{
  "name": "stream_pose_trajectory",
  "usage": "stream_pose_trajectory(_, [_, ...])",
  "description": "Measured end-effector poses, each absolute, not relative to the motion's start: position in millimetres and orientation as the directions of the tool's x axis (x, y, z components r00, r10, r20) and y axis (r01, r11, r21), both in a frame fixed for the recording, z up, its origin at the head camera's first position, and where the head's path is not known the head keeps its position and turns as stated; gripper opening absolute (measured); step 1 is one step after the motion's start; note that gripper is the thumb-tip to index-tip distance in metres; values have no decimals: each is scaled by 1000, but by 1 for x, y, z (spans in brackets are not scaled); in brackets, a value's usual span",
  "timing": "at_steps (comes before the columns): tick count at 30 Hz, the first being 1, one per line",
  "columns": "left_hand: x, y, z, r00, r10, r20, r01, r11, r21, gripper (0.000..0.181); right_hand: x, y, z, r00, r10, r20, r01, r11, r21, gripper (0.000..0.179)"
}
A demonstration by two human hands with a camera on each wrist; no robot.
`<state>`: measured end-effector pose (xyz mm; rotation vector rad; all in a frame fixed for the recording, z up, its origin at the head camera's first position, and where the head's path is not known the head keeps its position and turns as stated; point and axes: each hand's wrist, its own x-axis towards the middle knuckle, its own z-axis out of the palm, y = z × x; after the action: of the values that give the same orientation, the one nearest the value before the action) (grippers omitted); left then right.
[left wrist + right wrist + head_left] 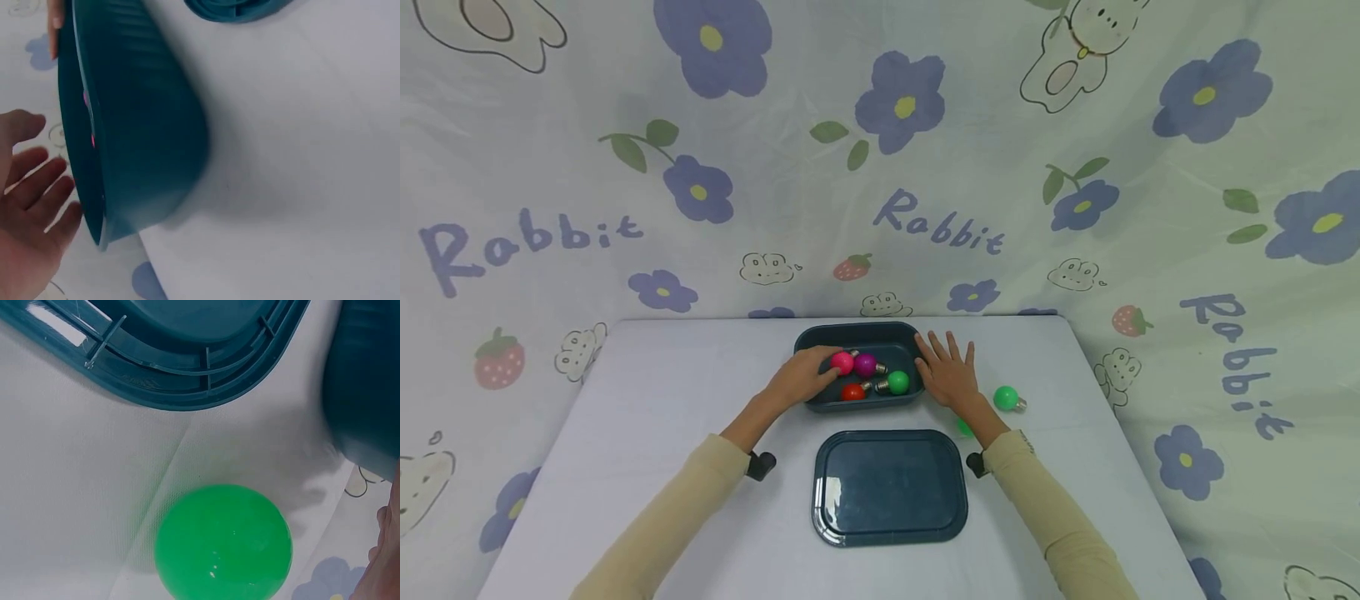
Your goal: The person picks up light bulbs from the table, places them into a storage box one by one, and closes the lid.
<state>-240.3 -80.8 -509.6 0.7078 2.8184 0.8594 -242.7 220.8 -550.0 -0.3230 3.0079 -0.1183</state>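
Observation:
A dark teal plastic box point(857, 407) stands at the back of the table with colored light bulbs in it: a pink bulb point(842, 362), a purple bulb point(866, 365), a red bulb point(853, 392) and a green bulb point(898, 382). My left hand point(805, 377) is over the box's left side, its fingertips by the pink bulb. In the left wrist view, that hand point(34, 206) has loosely spread fingers at the rim and grips nothing visible. My right hand point(949, 373) has its fingers spread and touches the box's right rim.
A matching teal lid point(891, 487) lies in front of the box. Right of the box lies a loose green bulb point(1006, 397). Another green bulb point(965, 427) is partly hidden by the right forearm. A patterned cloth point(805, 183) hangs behind the white table point(700, 367).

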Motion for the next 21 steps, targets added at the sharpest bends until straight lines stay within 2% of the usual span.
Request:
stream_pose_trajectory(4, [-239,-88,-508,-913,401,74,381,775,504,55,-243,220,-550,-971,-215,-106,-207,975,-79,55])
stream_pose_trajectory(11, [-235,-100,-522,-918,373,135,395,819,416,67,-244,221,-551,-970,-209,-125,-200,976,-80,56])
stream_pose_trajectory(21, [-231,-112,-541,-956,290,54,289,881,374,73,-244,220,-550,-970,-211,-123,-202,976,-76,56])
